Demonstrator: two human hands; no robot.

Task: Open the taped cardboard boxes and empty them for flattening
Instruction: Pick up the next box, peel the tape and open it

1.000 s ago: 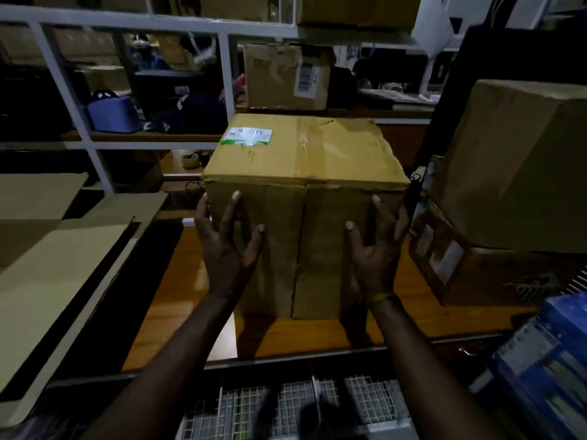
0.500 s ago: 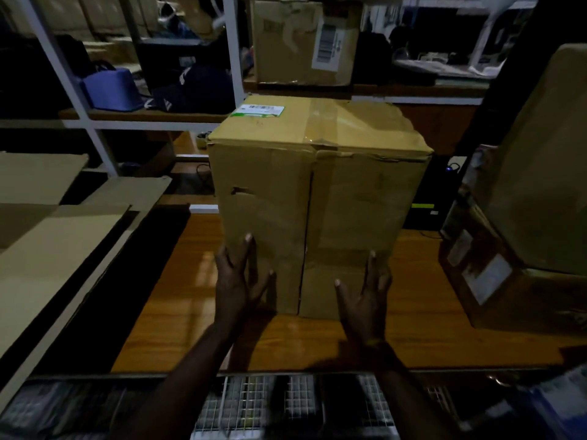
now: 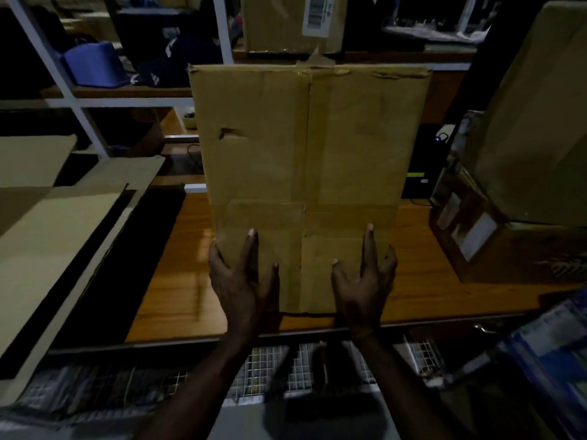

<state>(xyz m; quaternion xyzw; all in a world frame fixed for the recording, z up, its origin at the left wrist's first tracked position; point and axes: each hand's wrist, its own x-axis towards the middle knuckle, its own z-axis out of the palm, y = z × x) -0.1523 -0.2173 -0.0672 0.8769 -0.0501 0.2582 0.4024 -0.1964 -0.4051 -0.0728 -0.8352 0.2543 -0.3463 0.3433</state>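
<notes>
A tall brown cardboard box [image 3: 308, 160] stands on the wooden table [image 3: 178, 281], its near face turned to me with a vertical seam down the middle. A scrap of tape sticks up at its top edge. My left hand [image 3: 243, 281] lies flat against the lower left of that face, fingers spread. My right hand [image 3: 363, 281] presses the lower right of the same face, fingers straight and apart. The box's top and its contents are hidden.
Flattened cardboard sheets [image 3: 47, 236] lie on the left. A second large box [image 3: 536, 128] sits atop a darker one [image 3: 508, 249] at right. A labelled box [image 3: 295, 20] stands on the rear shelf behind a white rack post [image 3: 222, 27]. Wire baskets [image 3: 286, 369] run below the table edge.
The box's top has gone out of sight and only its near face shows now. Both hands have slid from the upper part of the face down to its lower part.
</notes>
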